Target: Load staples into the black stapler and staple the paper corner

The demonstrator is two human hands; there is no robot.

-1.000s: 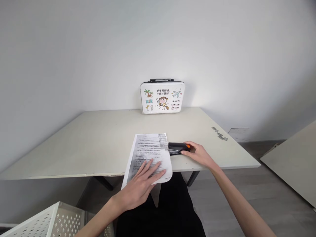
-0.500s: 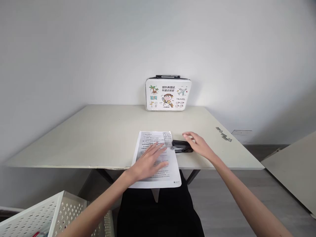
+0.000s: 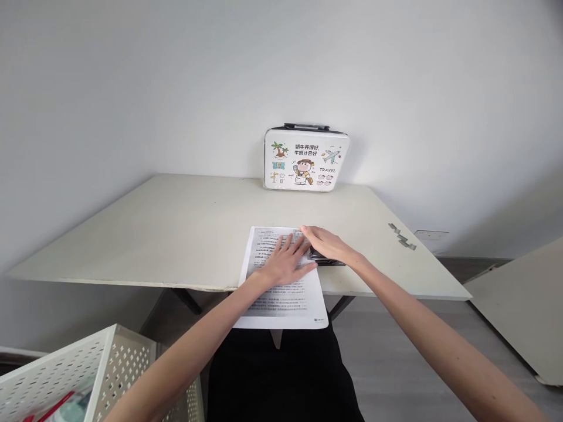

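Printed paper (image 3: 281, 308) lies at the front edge of the table, its lower part hanging over my lap. My left hand (image 3: 284, 264) rests flat on it with the fingers spread. A black stapler (image 3: 328, 261) sits at the paper's right edge, mostly covered from above. Over its top lies my right hand (image 3: 328, 243), palm down and fingers stretched out toward the left. The right fingertips are close to those of the left hand. Whether the paper is between the stapler's jaws is hidden by the hands.
A white case (image 3: 305, 161) with cartoon prints stands upright against the wall at the back of the table (image 3: 193, 228). Grey marks (image 3: 402, 235) show on the table's right side. At the lower left is a white perforated basket (image 3: 127, 357) with a red item inside.
My right hand has moved left and come down over the stapler. My left hand has shifted up and right on the paper, closer to the stapler. The view has tilted slightly.
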